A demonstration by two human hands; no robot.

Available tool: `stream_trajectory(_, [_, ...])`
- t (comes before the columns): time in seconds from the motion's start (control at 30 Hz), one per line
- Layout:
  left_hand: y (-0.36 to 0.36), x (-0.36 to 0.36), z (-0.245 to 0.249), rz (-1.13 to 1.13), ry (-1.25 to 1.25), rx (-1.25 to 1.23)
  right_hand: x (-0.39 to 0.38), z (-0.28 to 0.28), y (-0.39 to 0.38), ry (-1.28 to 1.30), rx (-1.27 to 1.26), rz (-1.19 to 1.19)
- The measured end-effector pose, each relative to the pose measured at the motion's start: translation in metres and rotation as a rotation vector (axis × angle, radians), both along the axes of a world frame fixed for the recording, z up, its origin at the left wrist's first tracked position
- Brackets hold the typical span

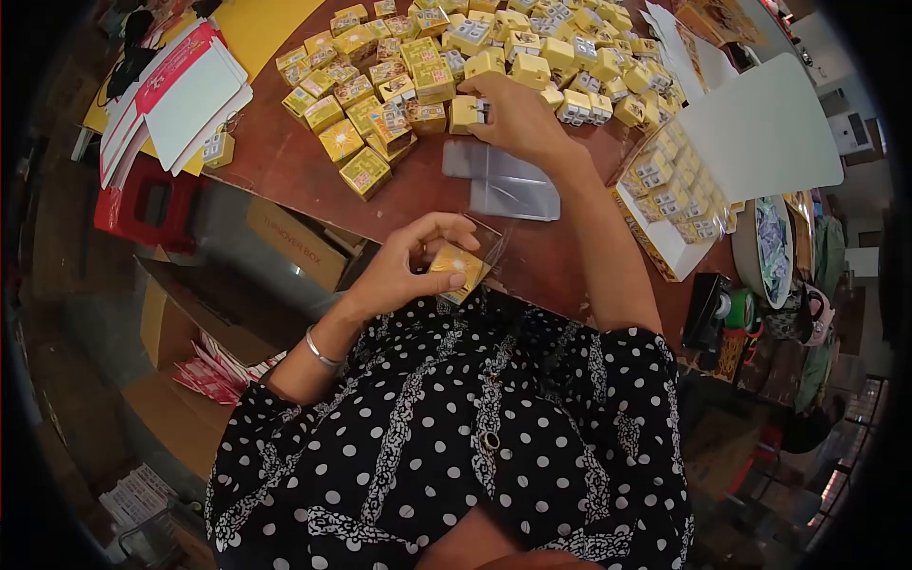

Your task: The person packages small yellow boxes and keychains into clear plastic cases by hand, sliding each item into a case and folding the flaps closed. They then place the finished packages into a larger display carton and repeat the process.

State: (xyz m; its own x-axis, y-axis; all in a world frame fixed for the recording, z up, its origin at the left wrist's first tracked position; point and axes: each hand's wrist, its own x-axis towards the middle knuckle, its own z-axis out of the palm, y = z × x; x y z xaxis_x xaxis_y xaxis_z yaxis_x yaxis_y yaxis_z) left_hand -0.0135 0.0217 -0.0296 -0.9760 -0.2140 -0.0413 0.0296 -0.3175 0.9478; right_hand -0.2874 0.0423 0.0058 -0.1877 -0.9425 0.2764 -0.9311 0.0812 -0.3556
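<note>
My left hand point(404, 261) is closed around a small yellow printed box point(454, 271), held near the table's front edge close to my body. Clear plastic point(492, 245) shows beside that box, at its far right side. Farther forward, my right hand point(521, 119) has its thumb and fingers around a small yellow block point(465, 114) at the near edge of a pile. White-and-grey squares show on several blocks point(577, 106) of this pile. Printed yellow boxes point(366, 173) lie to its left. Between my hands, flat clear plastic sleeves point(513, 185) rest on the table.
The reddish-brown table point(275, 171) spans the front. At right stands an open white display box point(679, 252) filled with yellow blocks, beside a round bowl point(755, 271). Printed cards point(180, 95) and a red stool point(142, 214) are at left, with cardboard boxes point(285, 242) below.
</note>
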Motion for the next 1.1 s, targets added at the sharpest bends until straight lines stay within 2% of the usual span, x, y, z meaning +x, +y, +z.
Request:
stream_trajectory(0.03, [-0.003, -0.001, 0.0, -0.002, 0.003, 0.001, 0.002, 0.008, 0.007, -0.031, -0.012, 0.011])
stream_trajectory(0.13, [-0.012, 0.001, 0.006, 0.078, 0.156, 0.341, 0.015, 0.043, 0.046, -0.12, -0.105, 0.103])
stream_trajectory(0.17, [-0.016, 0.0, 0.01, 0.077, 0.153, 0.345, 0.02, 0.054, 0.061, -0.123, -0.101, 0.102])
stream_trajectory(0.23, [-0.022, -0.005, 0.013, -0.012, 0.295, 0.547, 0.034, 0.073, 0.092, -0.124, -0.16, 0.225])
stream_trajectory(0.27, [-0.024, -0.007, 0.01, -0.107, 0.366, 0.638, 0.044, 0.081, 0.104, -0.127, -0.158, 0.214])
stream_trajectory(0.33, [-0.021, -0.012, 0.017, -0.217, 0.319, 0.703, 0.062, 0.092, 0.129, -0.038, -0.088, 0.261])
stream_trajectory(0.5, [0.005, -0.024, 0.015, -0.507, 0.2, 0.85, 0.082, 0.099, 0.172, -0.1, -0.024, 0.248])
stream_trajectory(0.6, [0.021, -0.026, 0.009, -0.443, 0.263, 0.78, 0.085, 0.094, 0.189, -0.111, -0.087, 0.276])
stream_trajectory(0.67, [0.025, -0.022, 0.01, -0.444, 0.242, 0.743, 0.09, 0.094, 0.201, -0.595, -0.149, 0.17])
stream_trajectory(0.7, [0.026, -0.02, 0.01, -0.436, 0.224, 0.709, 0.087, 0.09, 0.206, -0.595, -0.152, 0.167])
stream_trajectory(0.77, [0.018, -0.023, 0.006, -0.511, 0.29, 0.633, 0.076, 0.077, 0.214, -1.098, -0.075, 0.038])
stream_trajectory(0.8, [0.015, -0.024, 0.005, -0.581, 0.358, 0.56, 0.075, 0.073, 0.216, -1.188, -0.08, 0.059])
stream_trajectory(0.9, [0.014, -0.024, 0.012, -0.602, 0.331, 0.551, 0.076, 0.07, 0.22, -1.163, 0.022, 0.148])
stream_trajectory(0.93, [0.011, -0.025, 0.013, -0.608, 0.322, 0.549, 0.077, 0.067, 0.22, -1.168, 0.012, 0.144])
stream_trajectory(1.0, [0.004, -0.025, 0.014, -0.628, 0.252, 0.396, 0.08, 0.06, 0.217, -1.056, -0.113, 0.193])
stream_trajectory(1.1, [0.004, -0.026, 0.027, -0.561, 0.238, 0.386, 0.079, 0.059, 0.219, -1.1, -0.088, 0.195])
